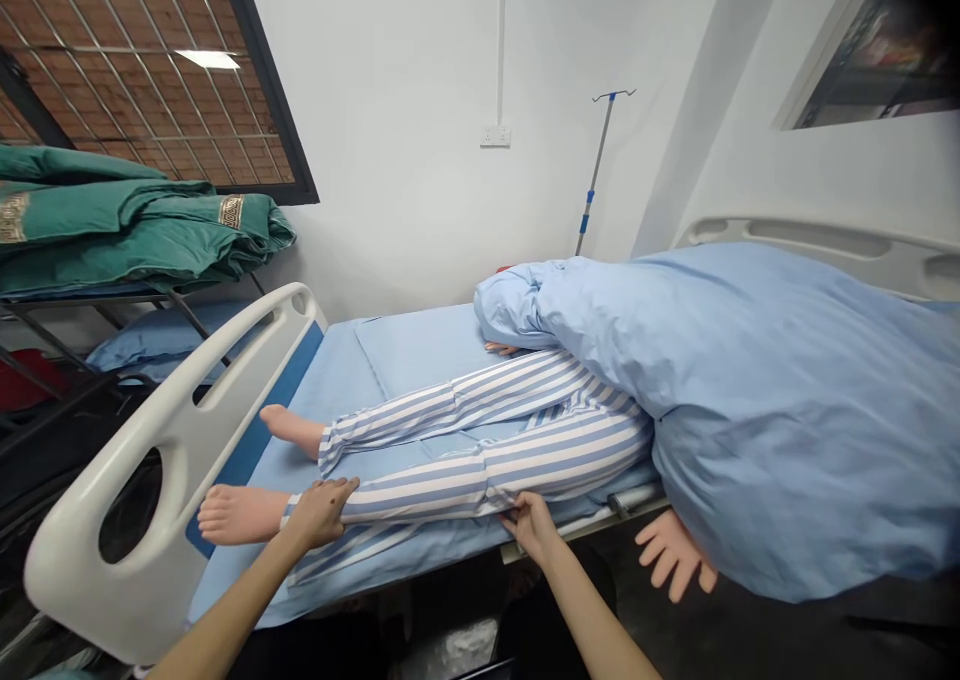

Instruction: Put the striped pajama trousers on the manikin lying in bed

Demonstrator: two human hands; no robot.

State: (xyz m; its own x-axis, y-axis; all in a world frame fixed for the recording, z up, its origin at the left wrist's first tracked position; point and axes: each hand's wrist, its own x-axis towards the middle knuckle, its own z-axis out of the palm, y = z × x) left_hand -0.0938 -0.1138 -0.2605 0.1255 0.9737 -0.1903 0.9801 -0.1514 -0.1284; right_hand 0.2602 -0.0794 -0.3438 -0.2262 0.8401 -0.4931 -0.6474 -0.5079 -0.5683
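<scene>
A life-size manikin lies on the bed in blue-and-white striped trousers (pixel 420 490). Its bare near foot (pixel 244 513) points to the footboard, and its far foot (pixel 294 430) rests a little beyond. My left hand (pixel 324 513) lies over the near leg just above the ankle, fingers curled round the trouser cloth. At the near side of the same leg, around the knee, my right hand (pixel 532 525) has its thumb and fingers closed on the trouser edge; some fingertips are hidden. A light blue quilt (pixel 720 380) covers the manikin's upper body, and one manikin hand (pixel 677 557) hangs out below it.
A white footboard (pixel 176 440) stands at the left and a headboard (pixel 817 235) at the right. Behind the bed rises an IV pole (pixel 596 175). Folded green quilts (pixel 135 220) are piled on a rack at the left. The bed's near edge runs in front of me.
</scene>
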